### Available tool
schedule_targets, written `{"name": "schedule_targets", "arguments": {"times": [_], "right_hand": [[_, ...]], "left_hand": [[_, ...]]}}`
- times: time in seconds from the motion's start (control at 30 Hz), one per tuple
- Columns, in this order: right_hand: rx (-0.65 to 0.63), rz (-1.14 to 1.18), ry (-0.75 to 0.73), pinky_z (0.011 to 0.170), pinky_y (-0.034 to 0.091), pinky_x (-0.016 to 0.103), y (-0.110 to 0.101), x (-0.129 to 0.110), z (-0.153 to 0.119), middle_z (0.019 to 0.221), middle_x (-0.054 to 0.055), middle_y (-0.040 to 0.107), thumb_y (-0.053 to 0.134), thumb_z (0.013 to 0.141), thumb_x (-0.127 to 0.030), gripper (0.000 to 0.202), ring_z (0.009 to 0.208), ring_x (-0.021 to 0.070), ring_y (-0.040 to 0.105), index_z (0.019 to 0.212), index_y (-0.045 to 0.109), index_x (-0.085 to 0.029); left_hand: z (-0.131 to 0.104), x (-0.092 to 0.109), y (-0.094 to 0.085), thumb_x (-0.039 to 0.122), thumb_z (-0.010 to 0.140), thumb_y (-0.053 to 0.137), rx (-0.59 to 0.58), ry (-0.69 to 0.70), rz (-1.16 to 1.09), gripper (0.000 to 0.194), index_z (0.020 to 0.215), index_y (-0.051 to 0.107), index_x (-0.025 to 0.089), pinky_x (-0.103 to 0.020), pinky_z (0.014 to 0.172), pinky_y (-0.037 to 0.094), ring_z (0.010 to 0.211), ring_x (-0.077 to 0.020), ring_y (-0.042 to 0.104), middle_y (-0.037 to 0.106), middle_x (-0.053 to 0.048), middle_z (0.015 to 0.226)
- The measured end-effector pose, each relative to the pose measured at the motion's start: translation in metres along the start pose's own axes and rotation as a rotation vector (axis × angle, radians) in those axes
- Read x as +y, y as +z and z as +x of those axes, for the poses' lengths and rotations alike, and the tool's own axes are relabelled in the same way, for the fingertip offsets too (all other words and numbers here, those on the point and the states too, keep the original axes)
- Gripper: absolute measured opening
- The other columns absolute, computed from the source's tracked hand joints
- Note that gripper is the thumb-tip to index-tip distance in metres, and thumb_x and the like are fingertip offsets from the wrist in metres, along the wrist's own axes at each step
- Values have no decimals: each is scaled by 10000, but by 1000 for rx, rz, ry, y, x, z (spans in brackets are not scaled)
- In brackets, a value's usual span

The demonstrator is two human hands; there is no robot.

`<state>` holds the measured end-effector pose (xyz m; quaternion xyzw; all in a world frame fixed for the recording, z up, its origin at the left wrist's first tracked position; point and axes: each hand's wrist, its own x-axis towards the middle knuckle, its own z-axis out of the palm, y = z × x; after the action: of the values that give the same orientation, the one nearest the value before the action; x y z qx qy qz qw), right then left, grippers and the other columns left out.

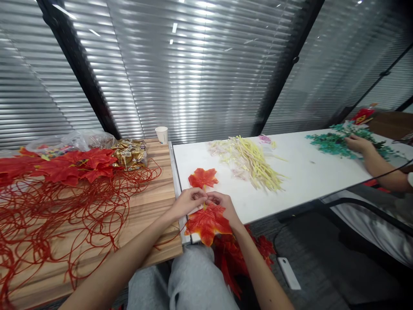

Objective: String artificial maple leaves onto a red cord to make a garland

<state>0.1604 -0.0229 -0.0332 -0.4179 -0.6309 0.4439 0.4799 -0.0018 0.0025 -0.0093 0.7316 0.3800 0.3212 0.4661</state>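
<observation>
Left hand [189, 201] and right hand [222, 203]: grip of each pinched on stem between near leaf [206, 223] and far leaf [203, 177]. Judgement: pinch close at joint, pull straight, keep leaves flat over white surface [306, 172].

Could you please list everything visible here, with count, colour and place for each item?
maple leaves in hand: two, orange-red, one pointing away and one toward the person, at the white table's near edge
leaf pile: many, red, far left on the wooden table
red cords: tangled mass, red, across the wooden table
gold packets: a heap, gold, behind the cords
paper cup: one, white, at the wooden table's far corner
yellow stems: a pile, pale yellow, mid white table
green foliage: a pile, teal, far right, under another person's hand
left hand: one, pinching the leaf stems
right hand: one, pinching the same stems
</observation>
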Motion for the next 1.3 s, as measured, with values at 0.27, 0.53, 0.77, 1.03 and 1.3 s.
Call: {"name": "schedule_targets", "arguments": {"times": [0.27, 0.53, 0.77, 1.03, 1.3], "right_hand": [[-2, 7, -4, 564, 430, 235, 1, 0, -1, 682, 25, 606, 568, 756, -327, 238, 613, 139, 544, 884, 644, -142], [-2, 2, -9, 569, 430, 236, 0, -2, -1, 683, 24, 604, 577, 748, -325, 231, 617, 140, 542, 871, 647, -142], [-2, 13, -15, 561, 429, 240, 0, -4, -1, 683, 25, 610, 578, 743, -327, 233, 612, 140, 539, 872, 650, -147], [-3, 26, -9, 564, 428, 236, 0, -6, -2, 674, 18, 602, 577, 746, -323, 220, 607, 135, 536, 862, 647, -150], [0, 0, -5, 560, 434, 238, 0, 0, -1, 677, 21, 605, 587, 730, -323, 234, 613, 143, 542, 874, 643, -146]], "left_hand": [[1, -2, 0, 300, 767, 553, -18, 25, -26, 197, 828, 622, 125, -216, 615, 415, 688, -132, 558, 630, -41, 769], [0, -4, 1, 308, 772, 551, -20, 21, -28, 203, 834, 619, 127, -205, 597, 409, 662, -120, 547, 622, -34, 753], [0, -2, 0, 292, 772, 547, -18, 7, -4, 194, 838, 621, 125, -215, 605, 419, 680, -132, 558, 630, -40, 761], [0, -4, 1, 309, 769, 549, -13, 14, -7, 205, 838, 615, 128, -217, 617, 418, 688, -133, 556, 627, -37, 763], [0, -2, 0, 307, 772, 545, -24, 8, -14, 203, 842, 617, 130, -205, 581, 403, 645, -118, 541, 619, -29, 740]]}}
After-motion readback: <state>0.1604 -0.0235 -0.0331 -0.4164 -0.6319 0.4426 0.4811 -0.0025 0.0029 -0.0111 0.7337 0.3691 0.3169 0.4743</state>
